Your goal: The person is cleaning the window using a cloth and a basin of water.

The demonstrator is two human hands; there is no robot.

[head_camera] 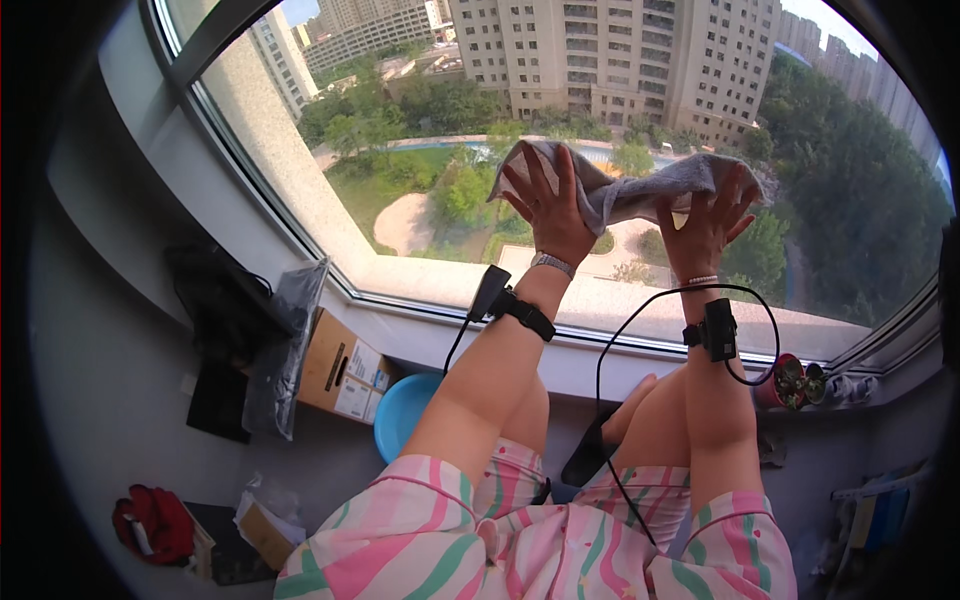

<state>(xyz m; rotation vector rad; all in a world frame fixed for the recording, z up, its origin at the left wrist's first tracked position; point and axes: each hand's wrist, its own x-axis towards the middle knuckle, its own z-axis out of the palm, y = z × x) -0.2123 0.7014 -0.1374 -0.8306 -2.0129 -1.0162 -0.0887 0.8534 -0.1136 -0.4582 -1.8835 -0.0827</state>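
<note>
A grey cloth [654,185] is spread against the window pane [847,225], bunched and twisted in its middle. My left hand [553,214] lies flat on the cloth's left part, fingers spread, holding it to the glass. On the right part, my right hand [696,238] presses in the same way with its fingers apart. A watch [553,262] circles my left wrist, and a beaded bracelet [702,280] my right. Black strapped devices sit on both forearms, the left one [491,292] and the right one [720,330] each with a cable.
Below the window runs a white sill [450,346]. Potted succulents [789,382] stand on its right end. At the left are a blue basin [405,412], a cardboard box [341,367] and a black bag [217,300]. A black cable [598,367] loops beside my right arm.
</note>
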